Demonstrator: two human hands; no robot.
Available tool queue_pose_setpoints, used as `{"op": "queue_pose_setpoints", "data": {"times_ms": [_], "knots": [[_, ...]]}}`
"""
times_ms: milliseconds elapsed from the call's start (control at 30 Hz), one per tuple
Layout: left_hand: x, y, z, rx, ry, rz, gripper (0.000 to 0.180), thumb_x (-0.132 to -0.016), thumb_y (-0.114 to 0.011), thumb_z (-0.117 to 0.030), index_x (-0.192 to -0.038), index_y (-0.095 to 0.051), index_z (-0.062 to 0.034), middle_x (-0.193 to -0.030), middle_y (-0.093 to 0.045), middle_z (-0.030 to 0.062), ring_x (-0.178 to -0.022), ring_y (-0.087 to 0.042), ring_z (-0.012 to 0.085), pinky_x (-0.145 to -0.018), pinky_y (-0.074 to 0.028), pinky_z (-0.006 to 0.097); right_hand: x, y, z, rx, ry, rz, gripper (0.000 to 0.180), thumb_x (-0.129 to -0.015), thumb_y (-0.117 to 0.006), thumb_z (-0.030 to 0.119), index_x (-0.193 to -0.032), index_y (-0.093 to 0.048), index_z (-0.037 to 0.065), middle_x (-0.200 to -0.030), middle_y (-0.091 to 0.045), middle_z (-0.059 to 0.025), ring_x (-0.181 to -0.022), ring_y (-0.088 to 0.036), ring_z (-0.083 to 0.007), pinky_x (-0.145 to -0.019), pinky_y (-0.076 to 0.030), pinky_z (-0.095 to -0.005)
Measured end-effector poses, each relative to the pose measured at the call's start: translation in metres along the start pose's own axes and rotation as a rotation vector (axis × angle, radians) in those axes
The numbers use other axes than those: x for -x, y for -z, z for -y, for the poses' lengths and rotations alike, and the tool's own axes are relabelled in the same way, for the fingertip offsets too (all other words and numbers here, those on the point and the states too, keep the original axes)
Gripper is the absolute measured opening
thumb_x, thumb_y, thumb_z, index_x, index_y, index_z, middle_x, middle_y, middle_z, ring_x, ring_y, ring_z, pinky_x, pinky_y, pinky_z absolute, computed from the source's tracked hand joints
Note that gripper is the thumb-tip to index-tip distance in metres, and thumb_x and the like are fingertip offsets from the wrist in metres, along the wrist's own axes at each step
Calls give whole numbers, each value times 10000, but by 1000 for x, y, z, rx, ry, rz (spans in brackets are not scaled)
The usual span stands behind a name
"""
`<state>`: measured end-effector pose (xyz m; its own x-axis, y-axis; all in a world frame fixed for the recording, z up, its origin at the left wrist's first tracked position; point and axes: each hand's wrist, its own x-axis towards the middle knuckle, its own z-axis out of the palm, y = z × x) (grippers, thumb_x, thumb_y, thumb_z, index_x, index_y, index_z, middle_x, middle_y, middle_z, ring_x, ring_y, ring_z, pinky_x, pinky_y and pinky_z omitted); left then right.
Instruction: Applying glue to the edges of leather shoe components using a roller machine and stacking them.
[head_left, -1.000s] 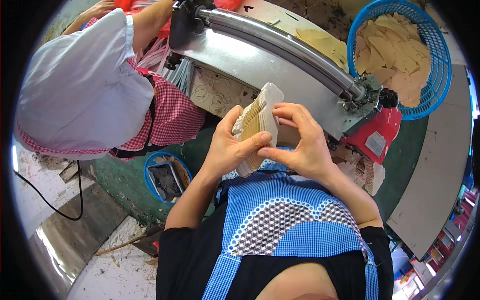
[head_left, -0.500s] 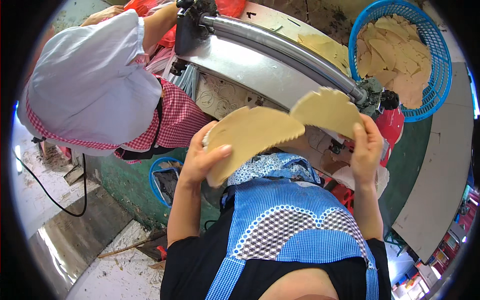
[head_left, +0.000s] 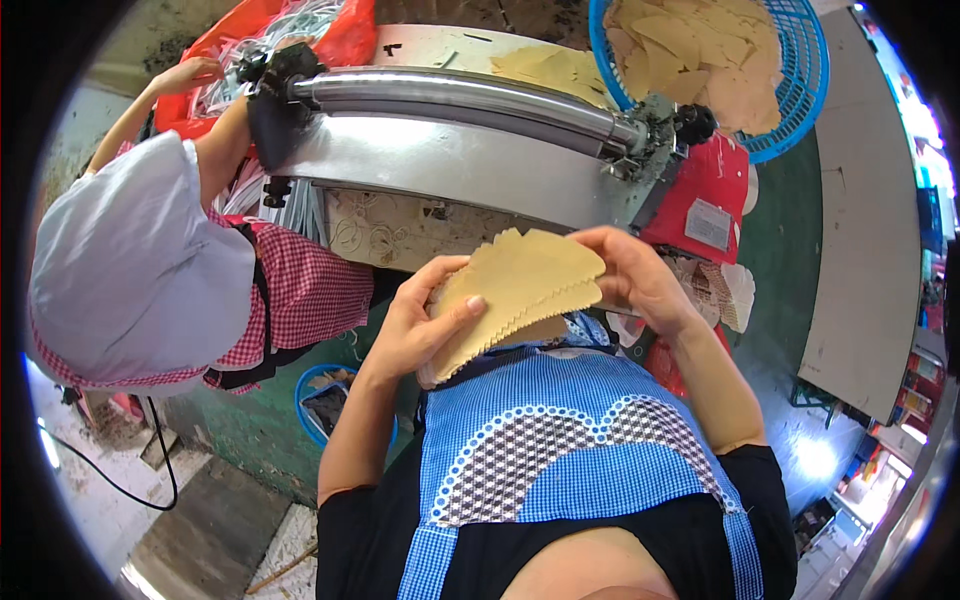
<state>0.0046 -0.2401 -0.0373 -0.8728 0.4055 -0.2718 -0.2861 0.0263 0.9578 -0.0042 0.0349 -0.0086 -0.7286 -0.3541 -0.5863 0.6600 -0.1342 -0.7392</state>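
Head view. The left hand and the right hand together held a stack of thin, tan sheets with zigzag edges, just above the chest of the blue checked apron. The left hand gripped the stack from its lower left end, fingers curled under and the thumb pressed flat on the top sheet. The right hand closed on the stack's upper right end, fingers wrapped over the far edge. The sheets lay fanned, their scalloped edges stepped one behind another, tilted up toward the right.

Beyond the hands stood a metal machine with a long shiny roller running left to right; a red housing sat at its right end. A single tan sheet lay on the surface behind the roller. At upper right a blue basket held a heap of similar tan sheets. More pale, scallop-edged pieces lay below the red housing, near the right wrist.

To the left a second person in a white cap and red checked garment leaned toward the machine, one arm reaching to the roller's left end, the other hand at a red bag of white strips. A small blue tub stood lower down, beside the left forearm.
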Motion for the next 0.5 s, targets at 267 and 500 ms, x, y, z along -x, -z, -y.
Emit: {"op": "queue_pose_setpoints", "data": {"times_ms": [267, 500], "knots": [[-18, -1, -2, 89, -45, 102, 391, -860, -662, -201, -1161, -536, 14, -985, -616, 61, -885, -573, 103, -792, -471, 243, -18, -14, 9, 771, 517, -261, 125, -870, -582, 122, -840, -568, 1, -735, -608, -70, -637, -568, -125, -560, -442, -284], [-10, 22, 14, 112, 92, -34, 322, -897, -613, -202, -1122, -557, 21, -908, -605, 37, -817, -548, 57, -722, -456, 203, -55, 22, 0, -273, 69, -286, 243, -944, -462, 123, -1068, -537, -72, -975, -642, -146, -792, -648, -151, -689, -544, -209]]}}
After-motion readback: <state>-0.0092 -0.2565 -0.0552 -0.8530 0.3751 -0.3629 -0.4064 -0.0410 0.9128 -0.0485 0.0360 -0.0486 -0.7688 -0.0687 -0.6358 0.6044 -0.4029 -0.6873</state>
